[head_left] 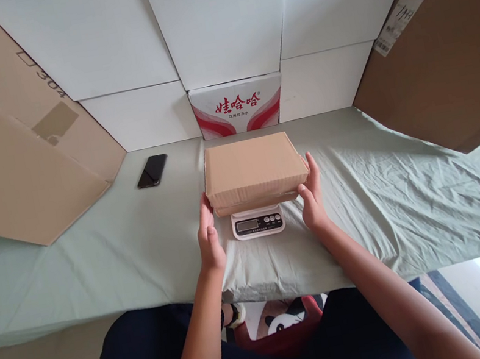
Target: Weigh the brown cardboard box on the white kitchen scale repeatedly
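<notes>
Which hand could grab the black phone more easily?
Probably the left hand: the phone lies on that side of the cardboard box, while the right hand is across it.

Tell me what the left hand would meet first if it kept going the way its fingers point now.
The left hand points away from the body, fingertips at the near left corner of the brown cardboard box on the scale. It would likely slide along the box's left side; depth is unclear.
</notes>
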A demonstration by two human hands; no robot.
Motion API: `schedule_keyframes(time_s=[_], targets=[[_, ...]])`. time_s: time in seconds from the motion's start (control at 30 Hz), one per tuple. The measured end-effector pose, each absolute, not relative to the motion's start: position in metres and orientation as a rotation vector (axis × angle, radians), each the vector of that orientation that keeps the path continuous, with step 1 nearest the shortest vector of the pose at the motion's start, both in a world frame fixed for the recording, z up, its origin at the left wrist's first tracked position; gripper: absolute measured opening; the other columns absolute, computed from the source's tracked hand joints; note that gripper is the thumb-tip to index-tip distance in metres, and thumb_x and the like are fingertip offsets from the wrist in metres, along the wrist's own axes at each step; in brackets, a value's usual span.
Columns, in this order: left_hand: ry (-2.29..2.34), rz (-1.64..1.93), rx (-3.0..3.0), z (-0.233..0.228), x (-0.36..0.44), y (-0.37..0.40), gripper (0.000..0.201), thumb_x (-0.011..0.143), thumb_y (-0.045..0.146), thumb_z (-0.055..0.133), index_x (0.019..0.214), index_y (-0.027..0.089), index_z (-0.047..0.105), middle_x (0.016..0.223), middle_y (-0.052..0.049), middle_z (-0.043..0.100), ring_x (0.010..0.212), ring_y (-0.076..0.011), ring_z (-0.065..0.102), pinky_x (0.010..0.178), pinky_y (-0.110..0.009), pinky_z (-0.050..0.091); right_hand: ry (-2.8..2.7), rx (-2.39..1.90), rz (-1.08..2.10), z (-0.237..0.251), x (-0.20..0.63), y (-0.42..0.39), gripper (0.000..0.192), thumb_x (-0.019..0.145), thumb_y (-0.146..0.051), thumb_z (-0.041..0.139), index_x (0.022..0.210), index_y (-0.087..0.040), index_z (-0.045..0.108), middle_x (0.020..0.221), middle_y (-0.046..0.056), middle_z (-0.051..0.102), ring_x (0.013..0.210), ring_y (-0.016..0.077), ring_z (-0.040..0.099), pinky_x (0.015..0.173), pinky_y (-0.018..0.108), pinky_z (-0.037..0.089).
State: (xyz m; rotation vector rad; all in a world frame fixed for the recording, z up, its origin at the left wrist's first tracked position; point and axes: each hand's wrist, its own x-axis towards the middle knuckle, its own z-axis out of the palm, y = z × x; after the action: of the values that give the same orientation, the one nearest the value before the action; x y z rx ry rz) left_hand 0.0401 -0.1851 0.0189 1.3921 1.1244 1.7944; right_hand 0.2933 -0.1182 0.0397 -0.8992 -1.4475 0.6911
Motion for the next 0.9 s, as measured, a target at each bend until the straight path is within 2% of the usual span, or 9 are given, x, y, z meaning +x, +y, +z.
schedule_keyframes(time_s=[0.2,0.37,0.9], targets=[[1.119,1.794,1.373,0.0193,0.0404,-0.1848,0.080,0.100,0.074,0.043,0.166,0.029,0.040,0.175,-0.006,0.037,0.163,-0.0316,0.031,0.134,-0.043,0.029,-1.462,-0.936,0.619,0.0424,0.2939,-0.1193,0.072,0.099,-0.063,0.050,0.165,-0.040,0.030,0.176,0.002,0.031,0.165,0.0360,0.028,0.135,0.066,0.023],[1.147,1.784,1.353,0.0204,0.0408,-0.1847,0.085,0.097,0.078,0.044,0.166,0.028,0.041,0.175,-0.007,0.038,0.163,-0.0320,0.031,0.134,-0.043,0.029,-1.497,-0.945,0.596,0.0409,0.2950,-0.1183,0.072,0.101,-0.063,0.047,0.166,-0.041,0.025,0.177,0.000,0.028,0.166,0.0359,0.025,0.135,0.066,0.024],[1.147,1.774,1.364,0.0146,0.0389,-0.1830,0.084,0.099,0.076,0.042,0.167,0.027,0.039,0.175,-0.008,0.037,0.163,-0.0319,0.030,0.134,-0.045,0.028,-1.492,-0.927,0.620,0.0387,0.2953,-0.1169,0.072,0.101,-0.062,0.048,0.166,-0.039,0.029,0.177,0.002,0.031,0.165,0.0363,0.028,0.135,0.065,0.026]])
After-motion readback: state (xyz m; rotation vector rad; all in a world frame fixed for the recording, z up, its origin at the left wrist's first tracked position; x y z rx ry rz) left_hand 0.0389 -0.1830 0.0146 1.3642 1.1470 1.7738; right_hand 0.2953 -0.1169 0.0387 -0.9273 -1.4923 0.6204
